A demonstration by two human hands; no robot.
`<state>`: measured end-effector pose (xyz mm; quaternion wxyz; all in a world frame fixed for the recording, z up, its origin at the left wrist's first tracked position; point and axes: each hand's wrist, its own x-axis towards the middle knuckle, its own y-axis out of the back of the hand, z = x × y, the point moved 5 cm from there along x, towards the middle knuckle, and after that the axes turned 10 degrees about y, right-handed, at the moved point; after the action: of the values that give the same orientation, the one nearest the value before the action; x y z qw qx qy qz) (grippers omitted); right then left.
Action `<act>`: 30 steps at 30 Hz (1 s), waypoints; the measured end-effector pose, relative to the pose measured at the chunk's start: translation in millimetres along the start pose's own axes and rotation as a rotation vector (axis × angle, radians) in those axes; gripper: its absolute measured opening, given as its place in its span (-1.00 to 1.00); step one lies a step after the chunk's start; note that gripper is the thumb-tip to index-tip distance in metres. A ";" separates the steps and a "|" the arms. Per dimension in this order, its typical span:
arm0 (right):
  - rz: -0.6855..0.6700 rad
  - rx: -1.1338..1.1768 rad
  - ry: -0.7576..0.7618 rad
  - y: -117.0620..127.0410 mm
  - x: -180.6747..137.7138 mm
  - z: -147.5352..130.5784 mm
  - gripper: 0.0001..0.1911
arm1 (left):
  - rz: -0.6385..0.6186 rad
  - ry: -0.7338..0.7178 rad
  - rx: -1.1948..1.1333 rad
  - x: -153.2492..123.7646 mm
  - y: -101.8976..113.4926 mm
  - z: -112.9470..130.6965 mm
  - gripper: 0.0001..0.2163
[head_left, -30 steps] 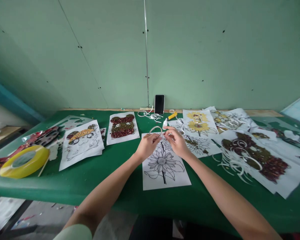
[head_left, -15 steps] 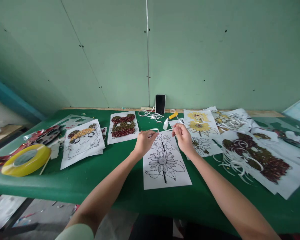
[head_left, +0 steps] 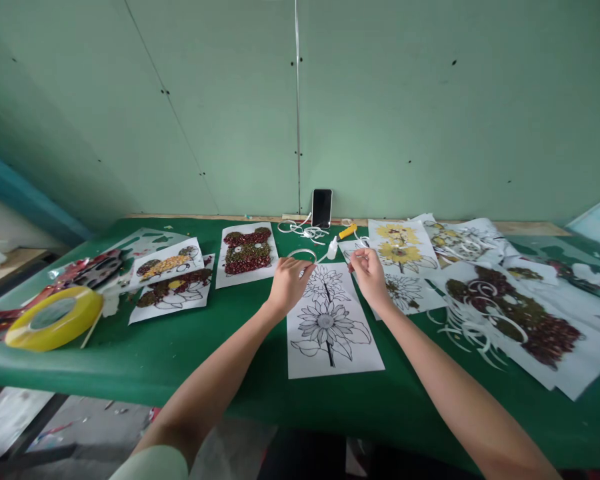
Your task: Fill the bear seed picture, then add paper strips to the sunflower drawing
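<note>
In front of me lies a white sheet (head_left: 300, 360) with a black line drawing of sunflowers. My left hand (head_left: 289, 285) is above its upper left part, thumb and fingers pinched on a thin white strip (head_left: 303, 253) that curls up in a loop behind the fingers. Over the sheet's upper right edge is my right hand (head_left: 369, 277), its fingers closed in a pinch; what they hold, if anything, is too small to make out. A small white glue bottle (head_left: 333, 249) stands just beyond the sheet, between the two hands.
Left are a yellow tape roll (head_left: 55, 320), a curled hamster picture (head_left: 170, 263) and a seed-covered picture (head_left: 247, 257). Behind stand a phone (head_left: 322, 208) and a yellow tool (head_left: 348, 231). Right lie a yellow flower picture (head_left: 400, 247), white strip scraps (head_left: 473, 320) and more sheets.
The hamster picture on the left has folded up at its lower part, uncovering a flower picture beneath. The white strip's loop shows larger behind my left hand. Both hands stay nearly in place.
</note>
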<state>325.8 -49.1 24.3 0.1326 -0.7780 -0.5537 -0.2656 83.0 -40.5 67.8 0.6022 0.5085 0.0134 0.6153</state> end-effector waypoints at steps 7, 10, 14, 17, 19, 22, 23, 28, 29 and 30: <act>-0.199 -0.076 0.162 -11.8 -7.5 -34.3 -0.64 | -0.111 -0.125 0.044 -2.9 -8.4 2.2 -0.69; -0.381 -0.107 0.225 -26.2 -16.7 -43.6 -0.54 | -0.139 -0.151 0.025 -4.5 -10.4 6.3 -0.70; -0.477 -0.190 0.317 -35.9 -23.6 -44.2 -0.64 | -0.168 -0.137 0.005 -4.8 -10.4 10.8 -0.72; -0.461 -0.202 0.391 -36.2 -23.3 -44.4 -0.74 | -0.194 -0.113 -0.013 -4.8 -10.4 12.1 -0.73; -0.454 -0.215 0.402 -35.5 -22.3 -44.2 -0.77 | -0.206 -0.097 -0.021 -4.9 -10.7 12.0 -0.74; -0.462 -0.228 0.414 -35.3 -22.0 -45.7 -0.81 | -0.207 -0.080 -0.022 -5.2 -11.2 11.5 -0.76; -0.465 -0.227 0.421 -35.5 -22.1 -46.7 -0.82 | -0.204 -0.078 -0.021 -5.3 -11.4 11.5 -0.77; -0.454 -0.211 0.447 -36.8 -23.0 -50.4 -0.85 | -0.175 -0.045 -0.049 -6.5 -11.4 12.2 -0.79; -0.448 -0.214 0.449 -37.0 -23.2 -50.7 -0.85 | -0.176 -0.034 -0.062 -6.7 -11.5 12.3 -0.79; -0.442 -0.220 0.451 -37.1 -23.4 -50.9 -0.85 | -0.179 -0.023 -0.074 -7.1 -11.7 12.6 -0.80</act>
<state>271.9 -80.1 49.9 0.1063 -0.5705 -0.6338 -0.5114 97.9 -50.2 62.2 0.6732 0.4898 0.0289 0.5532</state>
